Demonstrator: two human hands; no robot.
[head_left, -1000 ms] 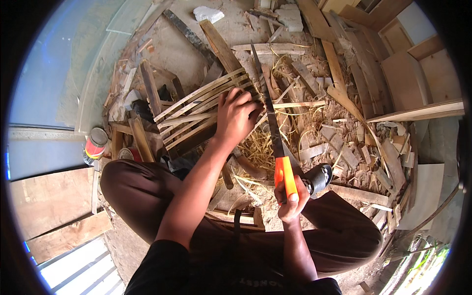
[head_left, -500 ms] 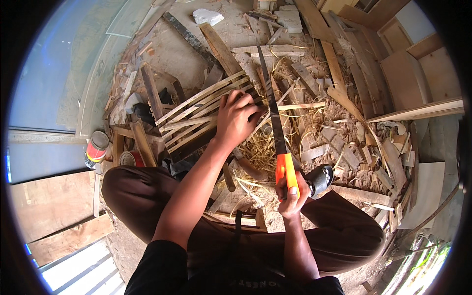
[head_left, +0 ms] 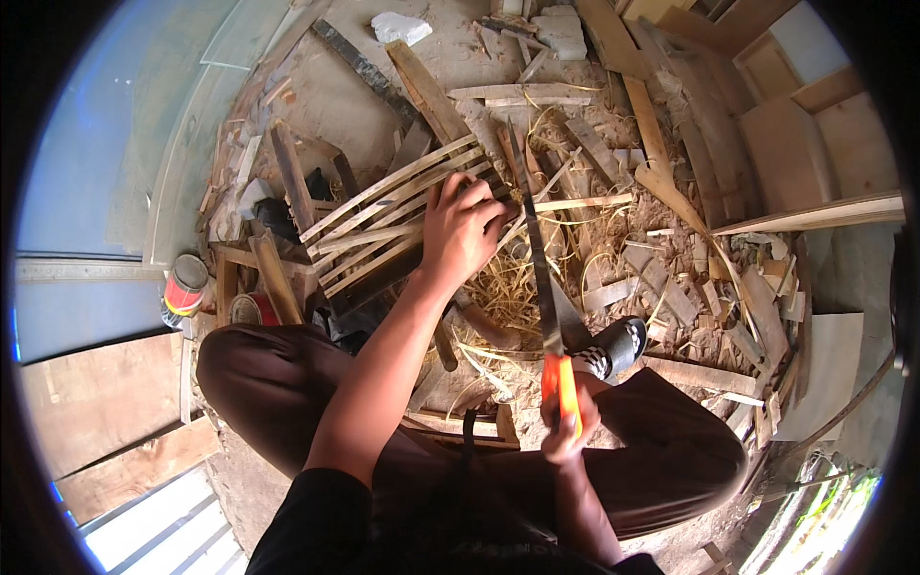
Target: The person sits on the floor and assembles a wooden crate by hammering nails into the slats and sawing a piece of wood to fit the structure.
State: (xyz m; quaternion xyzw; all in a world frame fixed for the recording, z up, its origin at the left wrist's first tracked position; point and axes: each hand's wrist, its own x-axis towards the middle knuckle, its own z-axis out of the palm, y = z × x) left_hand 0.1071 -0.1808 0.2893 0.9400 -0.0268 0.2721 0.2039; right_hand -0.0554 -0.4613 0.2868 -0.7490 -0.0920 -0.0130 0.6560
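Note:
My left hand [head_left: 463,230] presses down on a bundle of thin bamboo slats [head_left: 388,225] that lies fanned out toward the left. My right hand [head_left: 567,431] grips the orange handle of a hand saw [head_left: 539,259]. Its long blade runs up and away from me, crossing the right end of the slats just beside my left fingers. I squat over the work, with brown trousers and a checked shoe [head_left: 613,350] in view below the blade.
Wood offcuts, planks and pale shavings [head_left: 508,287] litter the dirt ground. A red and yellow tin [head_left: 182,287] stands at the left. Plywood boards [head_left: 815,144] lean at the right, and a white lump [head_left: 401,27] lies at the top.
The saw has slid along the cut, with my right hand drawing slightly back toward me. My left hand stays pressed on the slats.

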